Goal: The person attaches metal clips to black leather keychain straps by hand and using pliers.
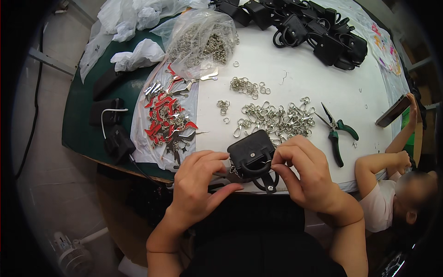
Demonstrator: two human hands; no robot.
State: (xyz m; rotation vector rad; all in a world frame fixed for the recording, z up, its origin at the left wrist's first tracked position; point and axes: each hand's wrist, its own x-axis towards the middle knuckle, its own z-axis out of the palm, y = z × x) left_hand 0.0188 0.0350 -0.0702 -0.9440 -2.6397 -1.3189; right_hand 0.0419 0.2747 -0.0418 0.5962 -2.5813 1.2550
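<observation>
Between the left hand [196, 188], spread wide, and the right hand [305, 173], pinched narrow (its hold hidden), the small black bag [248, 144] could skid if tugged without firm support.

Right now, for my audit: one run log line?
left hand: open beside black bag; right hand: pinched by handle; pliers: open on table

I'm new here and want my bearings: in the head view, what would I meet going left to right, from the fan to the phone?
White fan, white cable, pile of red and silvery metal pieces, left hand, small black handbag, right hand, green-and-black-handled pliers, phone.
</observation>
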